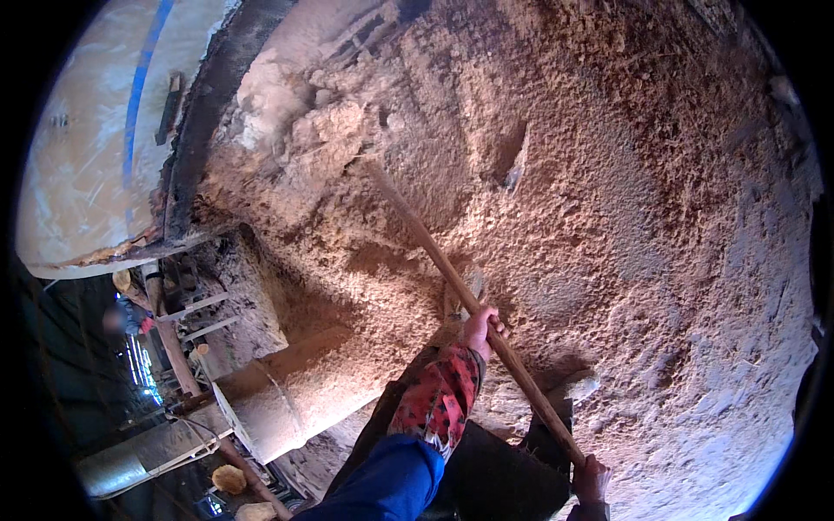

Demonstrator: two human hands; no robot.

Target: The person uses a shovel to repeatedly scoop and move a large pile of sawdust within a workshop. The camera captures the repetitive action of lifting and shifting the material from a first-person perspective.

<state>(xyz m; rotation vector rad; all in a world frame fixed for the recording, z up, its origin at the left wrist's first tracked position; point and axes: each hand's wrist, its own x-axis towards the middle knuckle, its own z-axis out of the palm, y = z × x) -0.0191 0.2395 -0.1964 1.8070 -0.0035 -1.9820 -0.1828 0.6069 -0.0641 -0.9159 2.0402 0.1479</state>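
Observation:
A long wooden handle (426, 239) runs from the lower right up to the far left-centre. My left hand (485, 330) is closed around its middle, below a blue sleeve with a red patterned cuff. Near the handle's lower end, my right hand (592, 479) grips it close to the bottom edge of the view. The far end of the handle reaches into a heap of loose, tan-brown, sawdust-like material (565, 226). Whatever tool head it carries is buried or too indistinct to make out.
A dusty shoe (582, 385) of mine stands on the loose material. To the left lies a big pipe-like cylinder (287, 391), partly dusted. A large pale panel with a blue stripe (95, 139) hangs at upper left. Beyond are poles, planks and a person (130, 319).

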